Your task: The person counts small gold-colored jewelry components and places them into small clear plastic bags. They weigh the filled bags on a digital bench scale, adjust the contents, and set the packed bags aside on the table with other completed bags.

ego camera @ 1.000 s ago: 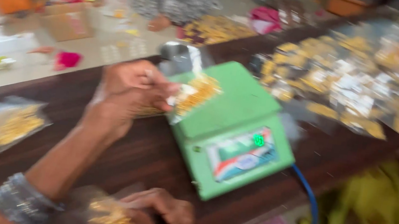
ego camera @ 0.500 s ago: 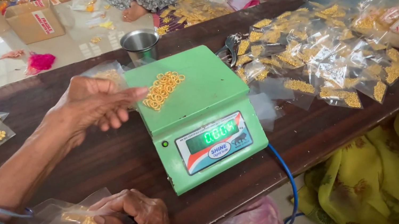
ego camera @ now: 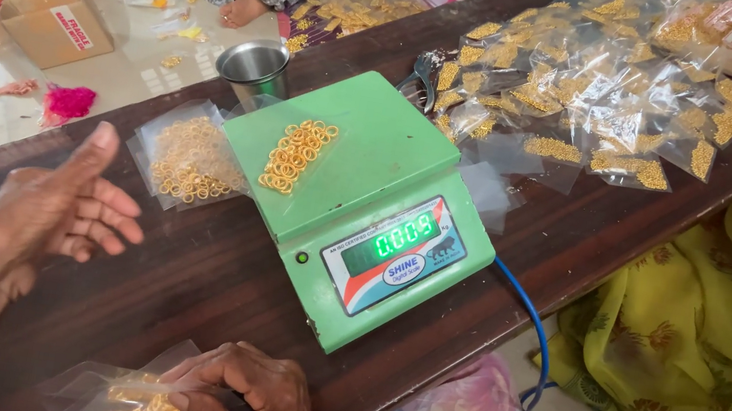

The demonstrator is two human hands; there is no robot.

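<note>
On a long dark wooden bench (ego camera: pixel 173 292), a green digital weighing scale (ego camera: pixel 366 206) sits near the front edge, a small heap of golden metal rings (ego camera: pixel 297 154) lying on its flat pan and a lit green readout glowing on its slanted face beside an oval red-white-and-blue label. The person's left hand (ego camera: pixel 63 209) hovers over the bench to the left of the scale, fingers spread and holding nothing. The right hand (ego camera: pixel 254 400), at the bench's front edge, is clamped on a clear plastic bag of golden rings (ego camera: pixel 126 398), fingers curled over its mouth. Just left of the scale lies another clear flat packet of golden rings (ego camera: pixel 188 161), and behind the scale's far corner stands a small steel cup (ego camera: pixel 254 66). Toward the bench's right end, many small clear packets of golden pieces (ego camera: pixel 593 95) lie scattered and overlapping. A blue cable (ego camera: pixel 532 327) runs from the scale's right side over the front edge. Beyond the far edge, a brown cardboard box with a red-and-white label (ego camera: pixel 54 25) rests on the floor. A yellow patterned cloth (ego camera: pixel 711 333) lies to the right below the bench.
</note>
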